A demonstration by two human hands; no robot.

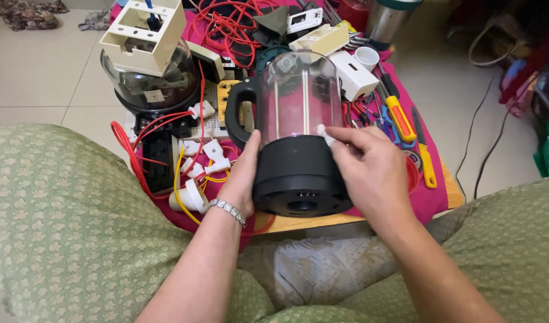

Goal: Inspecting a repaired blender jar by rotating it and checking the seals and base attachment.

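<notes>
A clear blender jar (299,96) with a black base (297,176) and black handle (234,110) lies tilted on a low table, its underside facing me. My left hand (243,173), with a silver bracelet at the wrist, grips the left side of the base. My right hand (364,161) pinches a small white wad (326,135) against the jar where the glass meets the base.
A pink cloth (433,197) covers the table. On it lie red wires (229,27), white plugs (205,158), a black power strip (158,161), yellow-handled screwdrivers (400,116), a white box (353,75) and a dark glass dome (152,81). My green-clad knees flank the table.
</notes>
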